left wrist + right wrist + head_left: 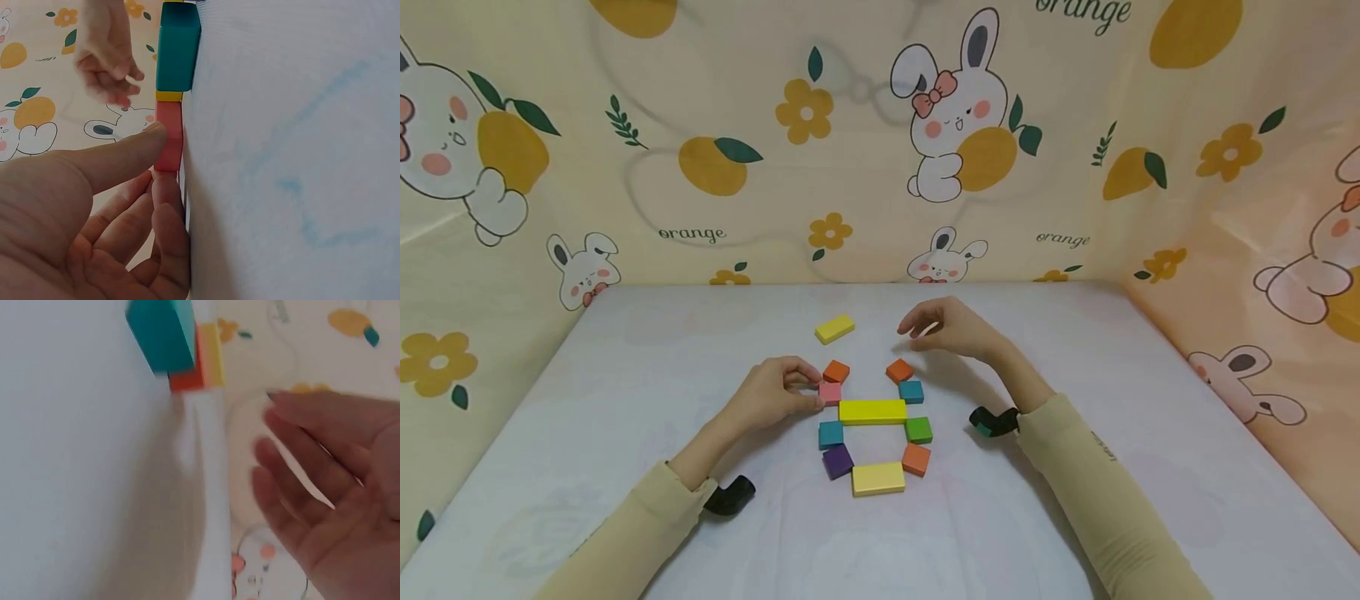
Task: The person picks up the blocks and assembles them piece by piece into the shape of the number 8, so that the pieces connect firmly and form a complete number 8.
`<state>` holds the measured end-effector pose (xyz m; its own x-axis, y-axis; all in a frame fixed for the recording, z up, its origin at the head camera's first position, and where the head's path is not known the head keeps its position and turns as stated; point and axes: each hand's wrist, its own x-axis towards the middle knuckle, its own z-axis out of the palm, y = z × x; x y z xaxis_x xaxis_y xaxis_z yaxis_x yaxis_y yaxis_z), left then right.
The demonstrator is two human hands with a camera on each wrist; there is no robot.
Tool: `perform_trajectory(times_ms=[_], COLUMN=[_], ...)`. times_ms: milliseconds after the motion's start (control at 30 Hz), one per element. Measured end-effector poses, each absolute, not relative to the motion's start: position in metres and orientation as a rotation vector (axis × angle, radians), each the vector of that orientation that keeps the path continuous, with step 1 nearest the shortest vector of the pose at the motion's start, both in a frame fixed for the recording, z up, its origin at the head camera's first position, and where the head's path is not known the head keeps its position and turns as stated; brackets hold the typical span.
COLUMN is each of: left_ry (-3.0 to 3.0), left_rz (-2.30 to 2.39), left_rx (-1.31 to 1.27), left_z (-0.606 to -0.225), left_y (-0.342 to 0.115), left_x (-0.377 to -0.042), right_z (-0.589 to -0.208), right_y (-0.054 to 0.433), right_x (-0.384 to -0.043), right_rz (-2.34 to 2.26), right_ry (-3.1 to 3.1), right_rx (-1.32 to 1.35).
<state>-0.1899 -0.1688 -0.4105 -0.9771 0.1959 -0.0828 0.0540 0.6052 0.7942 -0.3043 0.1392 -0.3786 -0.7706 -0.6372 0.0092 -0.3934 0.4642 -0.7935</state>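
Note:
My left hand [772, 390] has its thumb and fingertips on the pink block [830, 394], which lies at the left of a ring of coloured blocks. In the left wrist view the thumb lies across that pink block [169, 140], with the fingers at its near end. My right hand [951, 327] is raised behind the ring on the right, fingers loosely bent around nothing. Nearest to it are an orange block [898, 371] and a teal block [912, 392]. A long yellow block [872, 412] spans the middle of the ring, beside the pink one.
A lone yellow block [835, 329] lies farther back. Toward the front are a blue block [831, 434], a purple block [838, 462], a pale yellow block [878, 479], an orange-red block [916, 459] and a green block [919, 430]. A patterned cloth [850, 192] hangs behind the white table [1037, 542].

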Motion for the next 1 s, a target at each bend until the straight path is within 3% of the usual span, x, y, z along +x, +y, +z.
perform_trajectory(times_ms=[500, 1000], left_ry=[2.633, 2.644], left_rz=[1.331, 1.309], left_rx=[0.211, 0.211], left_z=[-0.411, -0.41], left_y=[-0.171, -0.171], left_x=[-0.192, -0.191], right_z=[-0.37, -0.382], right_y=[0.069, 0.05], right_x=[-0.336, -0.355], right_rz=[-1.188, -1.121], right_ry=[2.393, 2.281], right_rx=[-1.01, -0.885])
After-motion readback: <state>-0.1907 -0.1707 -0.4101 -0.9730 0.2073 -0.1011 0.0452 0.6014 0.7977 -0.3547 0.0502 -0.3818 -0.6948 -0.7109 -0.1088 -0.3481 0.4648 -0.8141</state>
